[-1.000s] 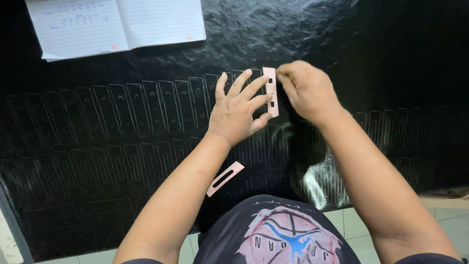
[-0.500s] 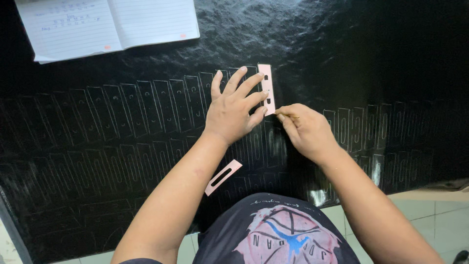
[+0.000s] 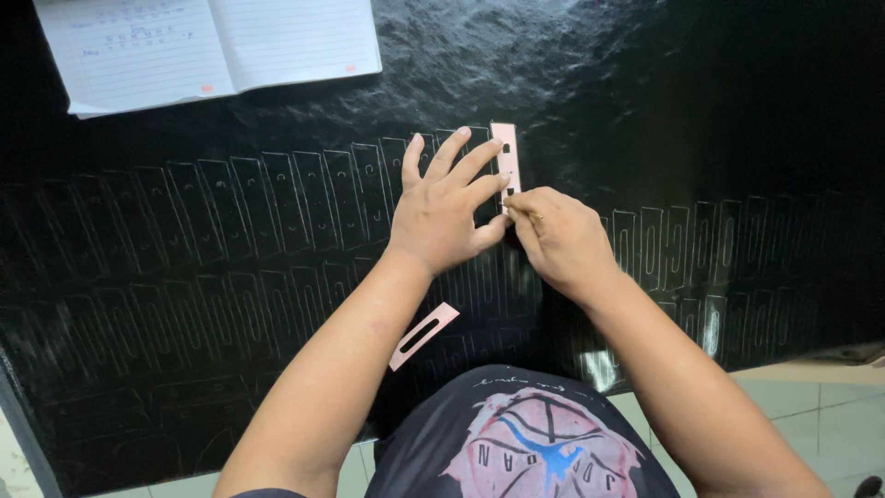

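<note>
A large black sheet covers the table, scored with rows of traced narrow outlines. A pink slotted template strip lies upright on it. My left hand rests flat with fingers spread, its fingertips pressing the strip down. Just to the right, my right hand is closed around a thin marking tool whose tip touches the sheet at the strip's lower end. A second pink slotted strip lies loose, tilted, nearer to me by my left forearm.
An open lined notebook lies at the far left on the sheet. The sheet's near edge hangs over a tiled floor at the lower right. My printed shirt fills the bottom centre.
My right hand has slid down from the strip's top right to its lower end. The left hand stays pressed on the strip.
</note>
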Demonstrator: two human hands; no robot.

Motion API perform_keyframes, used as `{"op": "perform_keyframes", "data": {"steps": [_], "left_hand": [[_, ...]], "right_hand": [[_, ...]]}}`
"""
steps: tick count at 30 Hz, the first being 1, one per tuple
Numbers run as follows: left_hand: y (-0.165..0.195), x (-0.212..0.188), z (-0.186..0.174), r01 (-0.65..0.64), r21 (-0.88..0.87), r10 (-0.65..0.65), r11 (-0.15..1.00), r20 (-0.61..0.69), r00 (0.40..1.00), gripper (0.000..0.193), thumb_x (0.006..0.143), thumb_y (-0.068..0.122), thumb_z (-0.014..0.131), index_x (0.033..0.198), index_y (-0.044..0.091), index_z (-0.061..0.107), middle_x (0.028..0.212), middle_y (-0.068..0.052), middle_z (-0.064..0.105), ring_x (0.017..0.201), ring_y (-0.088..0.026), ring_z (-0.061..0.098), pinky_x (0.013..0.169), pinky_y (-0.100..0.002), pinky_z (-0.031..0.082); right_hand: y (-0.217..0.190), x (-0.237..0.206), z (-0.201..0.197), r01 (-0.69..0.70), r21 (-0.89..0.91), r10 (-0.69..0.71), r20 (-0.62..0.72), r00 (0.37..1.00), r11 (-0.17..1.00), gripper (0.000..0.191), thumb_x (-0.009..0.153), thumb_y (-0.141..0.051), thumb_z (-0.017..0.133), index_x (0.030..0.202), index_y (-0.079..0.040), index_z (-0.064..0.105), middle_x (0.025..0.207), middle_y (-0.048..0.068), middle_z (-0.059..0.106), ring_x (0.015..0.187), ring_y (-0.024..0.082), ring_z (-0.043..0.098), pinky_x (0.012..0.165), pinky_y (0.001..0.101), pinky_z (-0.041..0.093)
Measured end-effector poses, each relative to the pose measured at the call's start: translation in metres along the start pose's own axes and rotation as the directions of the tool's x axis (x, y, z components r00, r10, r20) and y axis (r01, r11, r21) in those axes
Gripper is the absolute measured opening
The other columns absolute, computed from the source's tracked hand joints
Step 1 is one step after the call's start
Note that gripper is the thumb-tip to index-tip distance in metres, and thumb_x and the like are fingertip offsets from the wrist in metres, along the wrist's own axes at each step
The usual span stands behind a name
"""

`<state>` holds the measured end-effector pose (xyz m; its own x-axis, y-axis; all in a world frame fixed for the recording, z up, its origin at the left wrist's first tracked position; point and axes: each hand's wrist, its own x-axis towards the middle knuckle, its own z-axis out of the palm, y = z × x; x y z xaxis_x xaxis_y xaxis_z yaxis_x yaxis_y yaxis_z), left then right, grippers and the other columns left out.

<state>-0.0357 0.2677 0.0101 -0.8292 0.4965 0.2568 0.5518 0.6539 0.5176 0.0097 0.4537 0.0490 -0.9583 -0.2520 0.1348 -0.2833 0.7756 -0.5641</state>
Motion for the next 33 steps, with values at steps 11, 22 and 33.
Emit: {"op": "perform_keyframes", "data": {"steps": [11, 22, 33], "left_hand": [[0.000, 0.004, 0.003, 0.088, -0.055, -0.085, 0.995, 0.052, 0.995, 0.087, 0.077, 0.041, 0.084, 0.148, 0.015, 0.041, 0.144, -0.001, 0.054, 0.146, -0.026, 0.041, 0.122, -0.061, 0.015], [0.002, 0.005, 0.002, 0.019, 0.022, -0.018, 1.000, -0.006, 1.000, 0.056, 0.078, 0.043, 0.082, 0.127, 0.020, 0.068, 0.147, 0.004, 0.054, 0.145, -0.024, 0.041, 0.122, -0.062, 0.018], [-0.001, 0.004, 0.004, 0.014, 0.049, -0.015, 0.999, 0.020, 1.000, 0.058, 0.079, 0.046, 0.081, 0.130, 0.021, 0.067, 0.149, 0.004, 0.053, 0.145, -0.024, 0.039, 0.122, -0.061, 0.017]], "right_hand": [[0.020, 0.042, 0.011, -0.003, 0.108, 0.022, -0.175, 0.984, 0.994, 0.010, 0.103, -0.006, 0.067, 0.111, -0.003, 0.072, 0.102, 0.012, 0.073, 0.087, 0.024, 0.074, 0.078, 0.0321, 0.059], [0.037, 0.036, 0.012, -0.137, 0.316, 0.197, -0.168, 0.966, 0.939, 0.013, 0.107, -0.007, 0.063, 0.114, 0.002, 0.070, 0.103, 0.013, 0.076, 0.092, 0.019, 0.077, 0.082, 0.0290, 0.061], [0.027, 0.037, 0.014, -0.009, 0.149, 0.046, -0.244, 0.969, 0.989, 0.010, 0.105, -0.005, 0.065, 0.112, -0.002, 0.071, 0.107, 0.013, 0.074, 0.094, 0.025, 0.075, 0.082, 0.0327, 0.059]]}}
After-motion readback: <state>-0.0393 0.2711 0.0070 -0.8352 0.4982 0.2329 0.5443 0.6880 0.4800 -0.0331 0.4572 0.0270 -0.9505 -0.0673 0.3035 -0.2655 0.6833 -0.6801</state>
